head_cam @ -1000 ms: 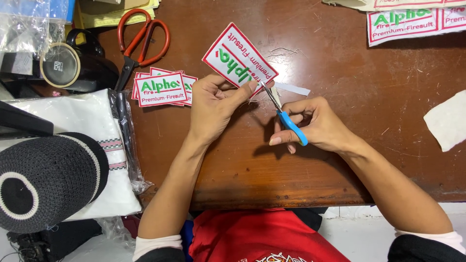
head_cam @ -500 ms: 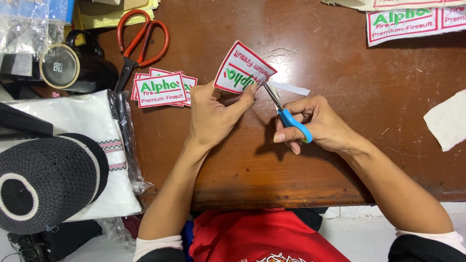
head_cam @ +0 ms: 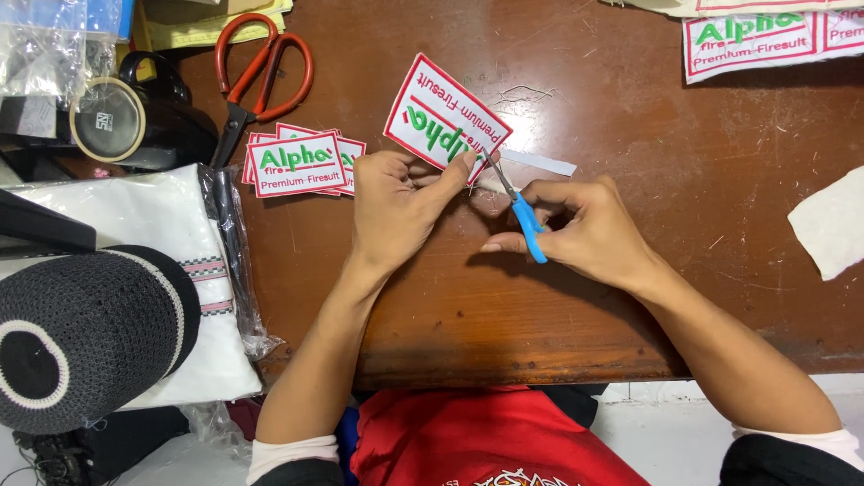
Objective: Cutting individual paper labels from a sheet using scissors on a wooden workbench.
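Note:
My left hand point(head_cam: 396, 209) pinches a white embroidered patch point(head_cam: 441, 115) with a red border and green lettering, held tilted above the brown wooden table point(head_cam: 630, 126). My right hand point(head_cam: 585, 229) grips small blue-handled snips point(head_cam: 517, 211), whose metal tips meet the patch's lower right edge beside my left thumb. A thin white offcut strip point(head_cam: 538, 162) lies on the table just past the tips.
A small stack of finished patches point(head_cam: 297, 164) lies left of my hand. Large orange-handled scissors point(head_cam: 256, 76) rest beyond it. A strip of uncut patches point(head_cam: 765, 40) sits at the far right, a white scrap point(head_cam: 832, 225) at the right edge, a black knitted cap point(head_cam: 85, 333) on folded white cloth at left.
The patch has been turned in my left hand, and the snips have shifted along its edge. Both hands have stayed in about the same place.

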